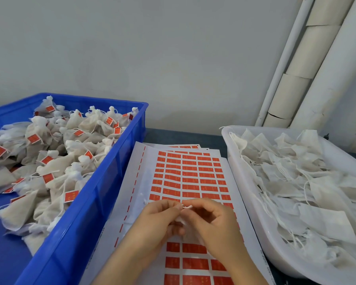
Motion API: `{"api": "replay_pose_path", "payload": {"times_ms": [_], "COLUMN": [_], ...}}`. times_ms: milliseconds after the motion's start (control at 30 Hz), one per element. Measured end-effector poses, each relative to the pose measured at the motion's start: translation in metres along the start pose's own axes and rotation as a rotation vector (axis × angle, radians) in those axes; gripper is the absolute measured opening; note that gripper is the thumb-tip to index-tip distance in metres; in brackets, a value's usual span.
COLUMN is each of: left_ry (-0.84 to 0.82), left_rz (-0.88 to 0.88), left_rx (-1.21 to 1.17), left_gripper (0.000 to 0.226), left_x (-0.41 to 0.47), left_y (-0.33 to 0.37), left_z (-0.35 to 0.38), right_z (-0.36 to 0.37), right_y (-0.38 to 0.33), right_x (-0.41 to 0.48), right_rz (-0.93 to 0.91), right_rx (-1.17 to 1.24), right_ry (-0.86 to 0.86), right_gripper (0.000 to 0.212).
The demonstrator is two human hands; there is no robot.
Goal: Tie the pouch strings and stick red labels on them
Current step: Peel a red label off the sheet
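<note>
Our left hand and right hand both pinch the string of a pouch, mostly hidden between them above the label sheet. If we loosen either pinch, the short string ends could slip and the knot fail.

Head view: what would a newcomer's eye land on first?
The red label sheet in the centre, with the left hand and right hand pinching a white pouch string between them just above it. To its left stands a blue crate heaped with tagged pouches carrying red labels. To its right sits a white tub of untagged pouches.
</note>
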State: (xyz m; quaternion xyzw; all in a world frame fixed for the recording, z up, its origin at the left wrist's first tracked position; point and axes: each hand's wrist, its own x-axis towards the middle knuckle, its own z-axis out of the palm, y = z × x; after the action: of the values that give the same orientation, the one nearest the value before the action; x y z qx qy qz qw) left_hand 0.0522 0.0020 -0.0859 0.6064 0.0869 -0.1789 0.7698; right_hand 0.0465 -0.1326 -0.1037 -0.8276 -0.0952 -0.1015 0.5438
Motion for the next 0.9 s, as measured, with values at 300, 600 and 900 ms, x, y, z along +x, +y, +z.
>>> {"api": "replay_pose_path", "payload": {"times_ms": [300, 600, 900], "left_ry": [-0.012, 0.046, 0.229], "left_rz": [0.087, 0.226, 0.490], "left_rx": [-0.134, 0.250, 0.398], "left_gripper": [0.016, 0.024, 0.023], "left_x": [0.001, 0.002, -0.002], "left_y": [0.001, -0.002, -0.006], "left_z": [-0.002, 0.001, 0.009], "right_z": [-0.004, -0.002, 0.000], "right_y": [0.001, 0.002, 0.002], "right_x": [0.002, 0.000, 0.000], "right_rz": [0.034, 0.057, 0.083], "right_rx": [0.127, 0.154, 0.161], "right_ry": [0.098, 0.112, 0.093], "right_gripper": [0.011, 0.011, 0.011]}}
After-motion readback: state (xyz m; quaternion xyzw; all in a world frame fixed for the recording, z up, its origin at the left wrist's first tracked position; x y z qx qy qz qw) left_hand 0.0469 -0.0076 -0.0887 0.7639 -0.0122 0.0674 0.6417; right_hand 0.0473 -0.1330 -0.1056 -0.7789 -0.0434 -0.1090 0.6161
